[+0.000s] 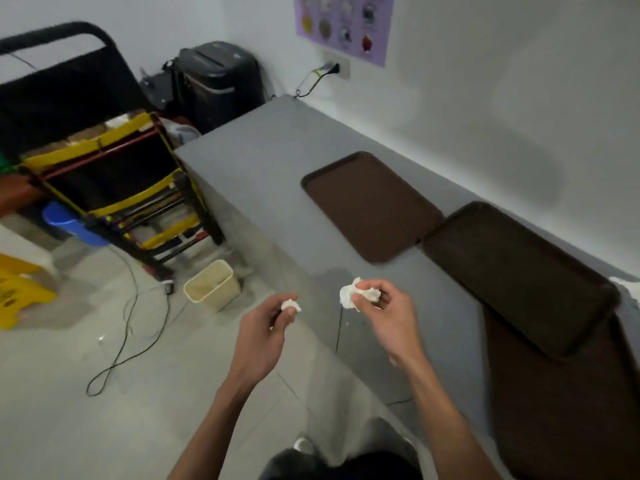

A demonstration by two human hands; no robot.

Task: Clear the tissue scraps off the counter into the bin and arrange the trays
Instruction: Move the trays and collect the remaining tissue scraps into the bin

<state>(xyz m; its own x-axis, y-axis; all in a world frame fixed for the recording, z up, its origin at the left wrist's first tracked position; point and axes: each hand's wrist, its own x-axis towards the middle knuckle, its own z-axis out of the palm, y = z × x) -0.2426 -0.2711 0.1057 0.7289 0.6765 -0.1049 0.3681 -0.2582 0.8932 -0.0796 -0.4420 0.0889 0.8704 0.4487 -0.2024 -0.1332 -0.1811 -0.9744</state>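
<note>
My left hand (265, 336) is closed around a small white tissue scrap (290, 305), held out past the counter's front edge above the floor. My right hand (388, 311) grips a larger crumpled tissue wad (351, 295) over the grey counter (263, 161). A cream bin (212, 286) stands on the floor to the left of my left hand, open and tilted. Three brown trays lie on the counter: one flat at the back (372, 206), a second (519, 275) resting slanted on a third (568, 420) near me.
A yellow and black rack (114, 192) stands left of the counter, with a black shredder (221, 83) behind it. A black cable (128, 327) loops across the floor. A yellow floor sign (19, 289) and a blue tub (71, 225) sit at far left.
</note>
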